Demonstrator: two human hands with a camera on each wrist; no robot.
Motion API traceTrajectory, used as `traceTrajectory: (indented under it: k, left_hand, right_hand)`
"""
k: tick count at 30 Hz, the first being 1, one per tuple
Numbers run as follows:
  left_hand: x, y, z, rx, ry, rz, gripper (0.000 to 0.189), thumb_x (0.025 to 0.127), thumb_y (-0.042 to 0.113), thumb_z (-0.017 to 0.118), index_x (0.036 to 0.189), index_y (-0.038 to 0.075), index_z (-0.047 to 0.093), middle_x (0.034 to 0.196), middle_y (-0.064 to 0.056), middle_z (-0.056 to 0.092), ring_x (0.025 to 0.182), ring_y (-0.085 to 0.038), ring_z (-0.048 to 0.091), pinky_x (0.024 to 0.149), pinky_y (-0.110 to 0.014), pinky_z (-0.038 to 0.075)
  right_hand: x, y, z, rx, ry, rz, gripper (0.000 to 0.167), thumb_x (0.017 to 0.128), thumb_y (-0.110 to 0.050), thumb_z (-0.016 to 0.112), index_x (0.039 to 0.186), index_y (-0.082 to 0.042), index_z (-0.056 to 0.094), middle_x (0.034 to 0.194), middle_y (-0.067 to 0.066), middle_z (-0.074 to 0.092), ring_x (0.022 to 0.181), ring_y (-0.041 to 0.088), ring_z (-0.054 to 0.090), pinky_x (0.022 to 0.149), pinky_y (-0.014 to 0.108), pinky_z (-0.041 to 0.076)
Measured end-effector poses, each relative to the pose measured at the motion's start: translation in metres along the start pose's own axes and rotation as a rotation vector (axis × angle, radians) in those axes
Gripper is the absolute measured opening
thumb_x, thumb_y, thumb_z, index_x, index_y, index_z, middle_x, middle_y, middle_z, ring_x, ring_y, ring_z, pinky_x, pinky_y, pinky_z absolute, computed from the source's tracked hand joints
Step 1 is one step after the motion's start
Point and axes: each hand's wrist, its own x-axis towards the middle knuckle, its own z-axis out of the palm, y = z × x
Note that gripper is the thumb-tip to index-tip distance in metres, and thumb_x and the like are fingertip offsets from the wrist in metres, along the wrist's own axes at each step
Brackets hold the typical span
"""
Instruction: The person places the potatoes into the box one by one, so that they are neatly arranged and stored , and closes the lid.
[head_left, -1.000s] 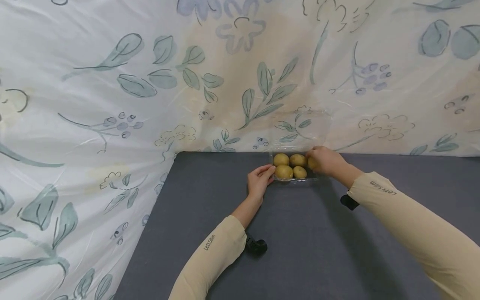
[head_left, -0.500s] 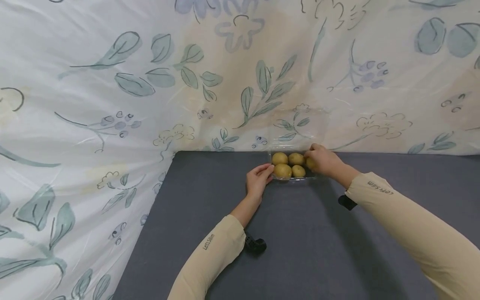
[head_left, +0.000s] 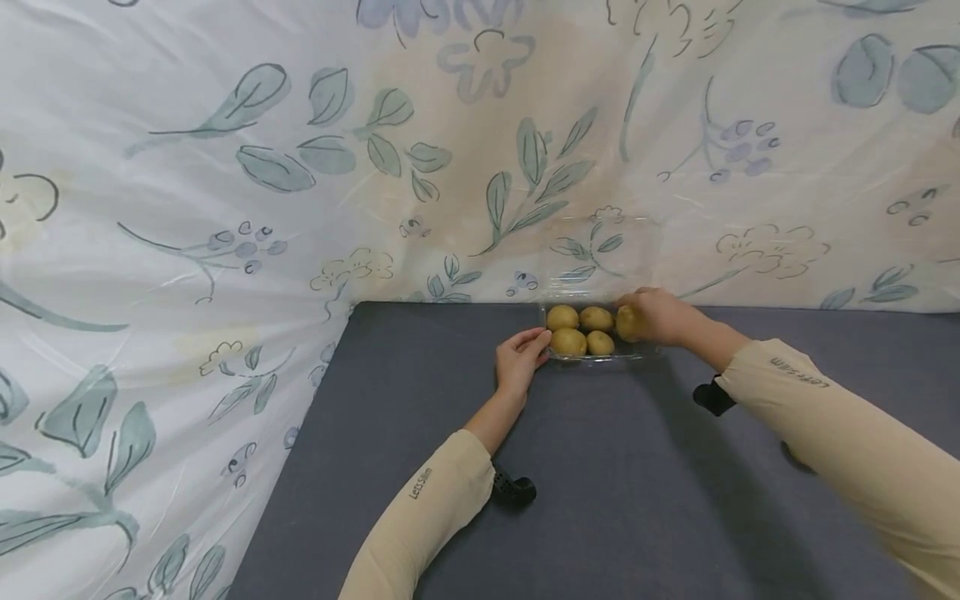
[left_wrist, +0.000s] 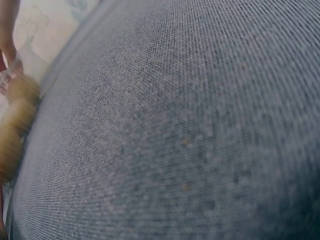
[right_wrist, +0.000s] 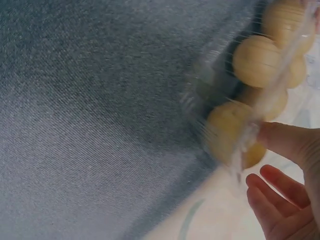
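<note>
A clear plastic clamshell box (head_left: 600,359) sits at the table's far edge, its see-through lid (head_left: 603,250) raised against the cloth. Several potatoes lie inside, such as the front left potato (head_left: 567,342) and the back middle potato (head_left: 596,318). My left hand (head_left: 517,362) pinches the box's left front corner between thumb and fingers. At the right end, my right hand (head_left: 663,317) is beside a potato (right_wrist: 231,132). In the right wrist view its thumb (right_wrist: 285,140) touches the box's rim, while the other fingers (right_wrist: 272,200) spread loosely outside.
A dark grey cloth covers the table (head_left: 600,467). Behind and at the left hangs a pale floral curtain (head_left: 420,167). Part of a small rounded thing (head_left: 799,457) shows from under the right sleeve (head_left: 832,425).
My right hand has shifted slightly right and loosened from the end potato, which now shows more fully in the box. The left hand stays at its corner.
</note>
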Motion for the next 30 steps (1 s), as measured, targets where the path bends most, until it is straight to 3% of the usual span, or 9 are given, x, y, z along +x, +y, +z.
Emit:
traceTrajectory:
  k: [8, 16, 22, 27, 30]
  left_hand:
    - [-0.001, 0.001, 0.000, -0.001, -0.005, -0.002, 0.023, 0.082, 0.015, 0.071, 0.100, 0.001, 0.070, 0.089, -0.007, 0.070, 0.073, -0.005, 0.062, 0.070, -0.028, 0.056]
    - [-0.001, -0.001, 0.000, -0.010, 0.001, -0.006, 0.024, 0.082, 0.015, 0.071, 0.101, 0.001, 0.069, 0.090, -0.008, 0.070, 0.074, -0.006, 0.063, 0.070, -0.028, 0.056]
    - [0.000, -0.001, 0.000, -0.002, 0.007, -0.003, 0.023, 0.082, 0.015, 0.071, 0.100, 0.002, 0.070, 0.092, -0.009, 0.070, 0.076, -0.007, 0.063, 0.069, -0.027, 0.056]
    - [-0.003, 0.003, 0.000, -0.003, 0.001, 0.004, 0.025, 0.082, 0.014, 0.071, 0.102, -0.001, 0.069, 0.092, -0.011, 0.070, 0.074, -0.006, 0.063, 0.070, -0.028, 0.056]
    - [-0.005, 0.008, 0.000, 0.003, -0.001, 0.004, 0.026, 0.083, 0.011, 0.069, 0.104, -0.005, 0.067, 0.093, -0.014, 0.070, 0.073, -0.006, 0.063, 0.073, -0.034, 0.056]
  right_hand:
    - [-0.007, -0.002, -0.019, 0.027, -0.001, -0.003, 0.033, 0.084, -0.012, 0.064, 0.112, 0.006, 0.061, 0.109, 0.026, 0.061, 0.100, 0.041, 0.056, 0.082, 0.052, 0.048]
    - [-0.016, -0.005, -0.035, 0.039, -0.034, -0.038, 0.022, 0.086, -0.018, 0.063, 0.098, 0.000, 0.066, 0.087, 0.011, 0.066, 0.080, 0.025, 0.061, 0.070, 0.041, 0.051]
    - [-0.021, -0.012, -0.042, 0.059, -0.182, -0.072, 0.018, 0.088, -0.020, 0.060, 0.096, -0.004, 0.066, 0.086, 0.005, 0.066, 0.078, 0.019, 0.060, 0.065, 0.036, 0.051]
    - [-0.029, -0.021, -0.051, 0.121, -0.401, -0.019, 0.024, 0.090, -0.029, 0.058, 0.095, -0.007, 0.064, 0.084, 0.002, 0.063, 0.073, 0.015, 0.058, 0.060, 0.030, 0.048]
    - [-0.035, -0.027, -0.055, 0.125, -0.484, 0.010, 0.029, 0.089, -0.036, 0.058, 0.095, -0.009, 0.062, 0.081, 0.000, 0.061, 0.069, 0.013, 0.055, 0.058, 0.028, 0.045]
